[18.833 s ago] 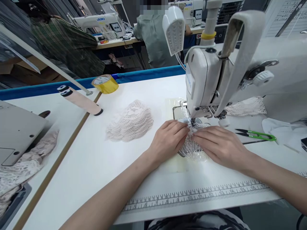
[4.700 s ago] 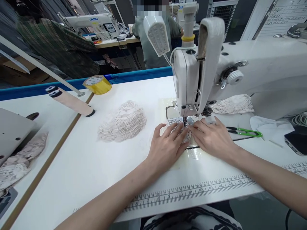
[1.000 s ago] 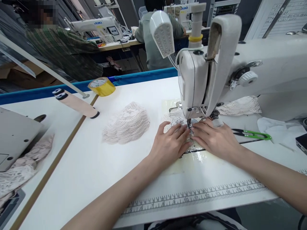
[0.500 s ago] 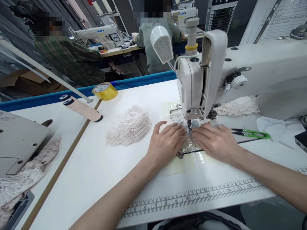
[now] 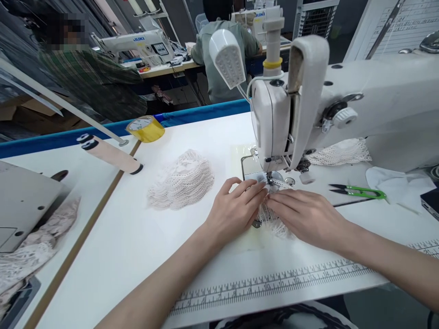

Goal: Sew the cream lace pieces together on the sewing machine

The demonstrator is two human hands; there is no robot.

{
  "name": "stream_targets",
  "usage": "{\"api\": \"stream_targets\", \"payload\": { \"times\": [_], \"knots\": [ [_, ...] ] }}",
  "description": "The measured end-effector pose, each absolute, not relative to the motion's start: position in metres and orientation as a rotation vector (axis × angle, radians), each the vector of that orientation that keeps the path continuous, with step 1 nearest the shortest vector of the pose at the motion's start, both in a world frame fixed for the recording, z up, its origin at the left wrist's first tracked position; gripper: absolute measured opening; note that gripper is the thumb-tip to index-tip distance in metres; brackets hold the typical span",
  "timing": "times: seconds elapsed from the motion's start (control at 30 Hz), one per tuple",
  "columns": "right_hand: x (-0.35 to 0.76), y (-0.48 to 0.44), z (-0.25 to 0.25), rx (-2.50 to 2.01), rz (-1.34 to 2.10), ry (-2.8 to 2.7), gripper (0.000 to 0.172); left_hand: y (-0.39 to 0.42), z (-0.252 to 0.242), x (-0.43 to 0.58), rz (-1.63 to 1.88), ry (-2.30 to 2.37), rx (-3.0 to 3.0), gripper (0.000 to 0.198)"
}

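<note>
A piece of white lace (image 5: 274, 224) lies under the needle and presser foot (image 5: 270, 179) of a white sewing machine (image 5: 274, 119), its free end hanging toward me. My left hand (image 5: 236, 205) presses the lace from the left, fingers bent and close together near the foot. From the right, my right hand (image 5: 305, 217) grips the same lace, its fingertips almost meeting the left ones. The fingertips partly hide the lace. A stack of lace pieces (image 5: 185, 180) rests on the table left of my hands.
Green thread snips (image 5: 363, 191) and a white cloth (image 5: 398, 183) lie right; more lace (image 5: 343, 152) sits behind the machine head. Yellow tape (image 5: 147, 130) and a thread cone (image 5: 109, 154) stand left. A printed ruler (image 5: 267, 288) runs along the front edge. Two people sit at machines beyond.
The lace lay behind and left of the needle; now its loose part hangs in front, between my hands. My right hand has shifted slightly nearer me and left.
</note>
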State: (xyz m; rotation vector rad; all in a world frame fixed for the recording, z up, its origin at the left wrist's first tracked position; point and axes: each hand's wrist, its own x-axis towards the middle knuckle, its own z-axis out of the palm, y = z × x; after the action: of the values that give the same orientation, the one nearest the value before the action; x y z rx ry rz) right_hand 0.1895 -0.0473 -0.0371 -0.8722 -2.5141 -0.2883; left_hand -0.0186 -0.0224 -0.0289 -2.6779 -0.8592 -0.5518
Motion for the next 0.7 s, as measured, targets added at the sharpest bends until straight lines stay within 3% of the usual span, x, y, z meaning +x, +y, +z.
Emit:
{"api": "stream_targets", "payload": {
  "times": [0.3, 0.47, 0.7],
  "knots": [
    [0.188, -0.041, -0.035, -1.294, -0.456, -2.522, 0.025, -0.019, -0.038, -0.02, -0.595, -1.012, -2.873, 0.038],
    [0.194, -0.032, -0.039, -1.352, -0.486, -2.516, 0.045, -0.019, -0.042, -0.02, -0.631, -0.956, -2.947, 0.044],
    [0.198, -0.027, -0.04, -1.247, -0.484, -2.494, 0.038, -0.021, -0.043, -0.019, -0.527, -0.896, -2.926, 0.044]
  ]
}}
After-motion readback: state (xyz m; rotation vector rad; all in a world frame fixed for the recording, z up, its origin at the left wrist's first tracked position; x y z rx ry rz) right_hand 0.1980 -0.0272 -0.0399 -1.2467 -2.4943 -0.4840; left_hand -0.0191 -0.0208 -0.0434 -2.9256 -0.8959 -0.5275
